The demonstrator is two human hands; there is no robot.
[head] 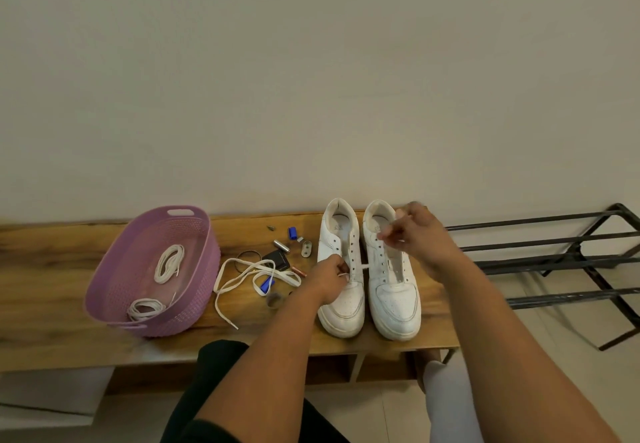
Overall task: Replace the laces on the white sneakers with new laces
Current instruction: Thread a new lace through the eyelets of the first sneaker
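Two white sneakers stand side by side on a wooden bench [52, 269], toes toward me: the left sneaker [341, 290] and the right sneaker [394, 293]. My left hand [329, 278] pinches a white lace end at the left sneaker's lower eyelets. A short stretch of that lace [364, 265] runs across to the right sneaker. My right hand [419, 235] hovers over the right sneaker's tongue, fingers pinched on a lace end; it is blurred. A loose white lace [249, 278] lies on the bench left of the shoes.
A purple plastic basket [114, 300] at the left holds two coiled white laces [169, 262]. Small items lie between basket and shoes: blue clips [293, 233], metal pieces, a black ring. A black metal rack [554, 259] stands at the right. My knees are below the bench edge.
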